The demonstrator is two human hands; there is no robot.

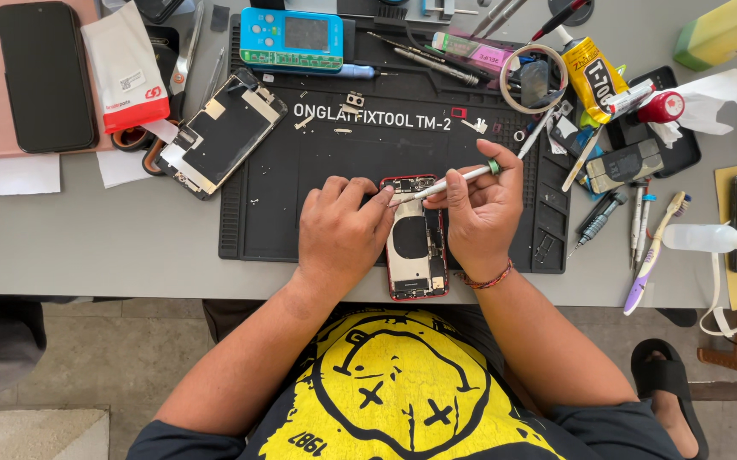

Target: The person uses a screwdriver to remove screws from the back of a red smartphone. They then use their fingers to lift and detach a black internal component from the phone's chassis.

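Hands (411, 221) on red opened phone (415, 243), screwdriver (454, 181).

Bare black mat (300, 196) lies open left of the opened phone (415, 247), while the detached screen (219, 132) crowds the mat's upper left corner and screwdrivers (607, 213), glue tube (592, 78) and tape roll (535, 78) block the right.

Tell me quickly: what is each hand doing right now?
Left hand: steadies the opened phone.
Right hand: closed on a screwdriver.
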